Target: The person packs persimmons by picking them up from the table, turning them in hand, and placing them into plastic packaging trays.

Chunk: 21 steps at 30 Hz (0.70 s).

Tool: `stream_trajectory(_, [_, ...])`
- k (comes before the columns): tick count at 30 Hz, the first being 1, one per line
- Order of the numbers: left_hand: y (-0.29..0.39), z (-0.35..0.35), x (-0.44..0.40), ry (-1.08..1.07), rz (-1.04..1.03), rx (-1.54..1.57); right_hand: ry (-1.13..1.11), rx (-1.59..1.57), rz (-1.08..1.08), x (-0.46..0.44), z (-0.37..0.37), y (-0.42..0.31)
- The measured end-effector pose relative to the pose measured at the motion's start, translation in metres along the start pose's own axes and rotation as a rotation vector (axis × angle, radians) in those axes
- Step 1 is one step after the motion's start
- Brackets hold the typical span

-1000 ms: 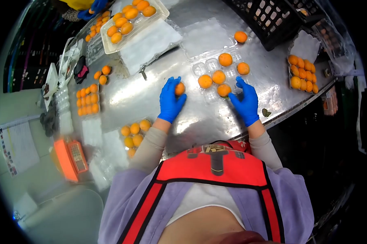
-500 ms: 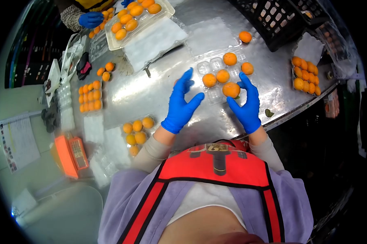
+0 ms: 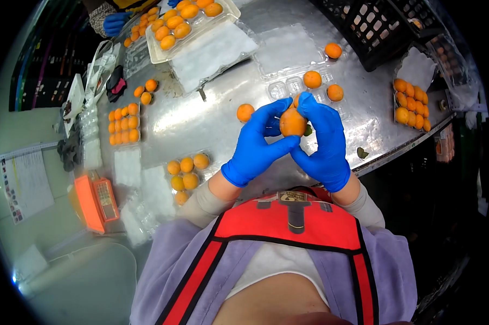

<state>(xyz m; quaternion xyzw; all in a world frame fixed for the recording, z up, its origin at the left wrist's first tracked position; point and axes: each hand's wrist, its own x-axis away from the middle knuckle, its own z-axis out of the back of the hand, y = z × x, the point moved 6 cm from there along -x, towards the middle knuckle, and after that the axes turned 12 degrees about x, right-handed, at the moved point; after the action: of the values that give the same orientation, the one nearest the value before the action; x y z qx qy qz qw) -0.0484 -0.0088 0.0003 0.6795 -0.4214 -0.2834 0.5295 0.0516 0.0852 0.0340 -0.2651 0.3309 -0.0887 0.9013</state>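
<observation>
Both my blue-gloved hands meet over the clear plastic tray. My left hand [image 3: 262, 145] and my right hand [image 3: 325, 143] are closed round an orange persimmon [image 3: 293, 122], with thumbs at its near side and fingers about its far side. A bit of green leaf [image 3: 308, 130] shows beside it. Behind my fingers another persimmon is mostly hidden. The clear tray [image 3: 277, 90] lies beyond my hands, with a persimmon [image 3: 312, 79] and another persimmon [image 3: 335, 92] at its far and right parts. Left of my left hand, a single persimmon [image 3: 245, 112] sits on the metal table.
Filled fruit packs stand at the right [image 3: 411, 105] and left [image 3: 124, 124]; a partly filled pack [image 3: 188, 173] lies nearer. A black crate [image 3: 372, 32] stands at the far right. Across the metal table [image 3: 212, 116], a co-worker's gloved hand [image 3: 116, 24] is near more fruit. An orange device [image 3: 95, 203] sits lower left.
My hands have come together over the tray and closed round a persimmon. A persimmon now shows on the table left of my left hand. The whole view has shifted slightly.
</observation>
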Motion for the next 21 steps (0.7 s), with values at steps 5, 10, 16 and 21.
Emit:
stream_trajectory(5, [-0.006,0.002,-0.001,-0.021,0.010,0.251,0.015,-0.348,-0.181,0.001,-0.006,0.011])
stream_trajectory(10, [-0.005,0.007,-0.001,-0.015,-0.075,0.322,-0.061,-0.690,-0.360,0.011,-0.016,0.031])
stream_trajectory(16, [-0.004,0.012,-0.003,-0.015,-0.225,0.064,-0.129,-1.065,-0.571,0.009,-0.032,0.022])
stream_trajectory(21, [0.001,0.009,-0.003,-0.002,-0.244,0.058,-0.020,-0.866,-0.426,0.004,-0.029,0.023])
